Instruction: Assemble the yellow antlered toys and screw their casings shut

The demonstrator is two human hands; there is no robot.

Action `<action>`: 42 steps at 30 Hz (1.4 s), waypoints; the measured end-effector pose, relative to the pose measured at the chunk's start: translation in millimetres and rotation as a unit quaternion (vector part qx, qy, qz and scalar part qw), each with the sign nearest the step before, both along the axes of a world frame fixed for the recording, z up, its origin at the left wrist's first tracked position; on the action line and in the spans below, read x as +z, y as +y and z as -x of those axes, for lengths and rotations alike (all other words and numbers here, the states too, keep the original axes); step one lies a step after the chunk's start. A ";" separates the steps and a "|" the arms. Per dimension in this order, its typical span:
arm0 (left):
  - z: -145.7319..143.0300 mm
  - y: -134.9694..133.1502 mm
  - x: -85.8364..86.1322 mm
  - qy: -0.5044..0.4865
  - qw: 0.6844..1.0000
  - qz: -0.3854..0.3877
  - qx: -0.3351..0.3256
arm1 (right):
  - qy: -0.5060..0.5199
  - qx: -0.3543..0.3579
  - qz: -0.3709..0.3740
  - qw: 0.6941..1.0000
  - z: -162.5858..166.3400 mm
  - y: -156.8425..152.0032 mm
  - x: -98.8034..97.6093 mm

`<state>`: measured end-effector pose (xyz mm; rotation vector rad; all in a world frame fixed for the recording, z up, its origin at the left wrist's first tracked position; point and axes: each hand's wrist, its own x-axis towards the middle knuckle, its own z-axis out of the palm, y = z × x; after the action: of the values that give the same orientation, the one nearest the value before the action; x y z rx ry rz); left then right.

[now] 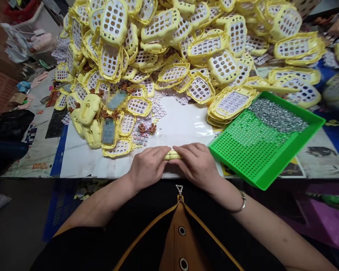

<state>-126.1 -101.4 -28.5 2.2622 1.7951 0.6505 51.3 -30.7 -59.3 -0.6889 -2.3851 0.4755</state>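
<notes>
Both my hands grip one yellow plastic toy phone casing [172,154] at the table's front edge. A dark seam runs along its side, which faces me. My left hand [148,163] is closed round the left end, and my right hand [199,163] round the right end, with thumbs below and fingers on top. Most of the casing is hidden by the fingers. Beyond my left hand lie a brown antler-shaped piece [147,129], small printed key pieces [141,138] and yellow front shells with white key grids [118,147].
A large heap of yellow shells [169,71] fills the back of the table. At right, a green perforated tray [254,150] holds many small metal screws [277,114] and overhangs the front edge. Closed yellow casings [89,109] are piled at left. White sheeting [180,120] covers the table's middle.
</notes>
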 end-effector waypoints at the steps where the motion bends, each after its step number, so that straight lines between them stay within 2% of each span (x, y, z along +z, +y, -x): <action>1: -1.2 0.7 -1.2 0.000 1.000 -0.014 -0.002 | -0.005 -0.007 -0.001 1.000 1.5 -1.1 -1.2; 6: -1.7 5.4 1.1 0.009 1.000 -0.023 -0.014 | 0.021 -0.030 0.003 0.999 1.7 -5.1 -4.3; 9: -1.7 5.5 6.0 0.017 0.999 0.019 -0.020 | 0.005 -0.037 0.050 0.998 0.5 -6.9 5.9; 11: -3.0 4.1 6.5 0.026 0.999 0.013 -0.024 | -0.019 -0.036 0.064 0.997 1.6 -9.2 13.9; 15: -7.0 1.5 0.5 0.026 0.997 -0.064 -0.041 | -0.020 -0.034 0.003 0.999 7.2 -12.8 18.7; 17: -8.0 1.5 -2.2 0.019 0.996 -0.074 -0.043 | -0.011 -0.032 -0.025 0.999 9.1 -11.8 16.1; 24: 3.8 -0.2 -0.1 -0.033 0.999 0.027 0.007 | 0.026 -0.012 0.032 0.999 2.3 -3.7 7.3; 27: 8.6 -4.6 -1.4 -0.037 0.999 0.005 -0.012 | 0.042 -0.005 0.024 0.999 -0.7 -6.8 3.2; 31: 7.1 -6.4 -1.2 0.014 0.999 -0.031 -0.037 | 0.061 -0.003 -0.020 0.998 -0.3 -9.4 -1.2; 36: 11.2 -0.3 13.9 0.106 0.992 0.070 -0.026 | 0.044 0.030 -0.015 0.998 1.6 0.1 3.8; 38: 16.0 1.1 18.3 0.121 0.989 0.081 -0.010 | 0.051 0.029 -0.007 0.998 1.1 3.5 6.7; 42: 22.0 0.0 11.3 0.078 0.996 0.000 -0.041 | 0.077 0.019 0.009 0.997 -0.6 5.0 6.7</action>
<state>-148.1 -101.4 -17.2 2.4342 1.7559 0.4712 51.9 -25.7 -52.6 -0.5931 -2.2556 0.5456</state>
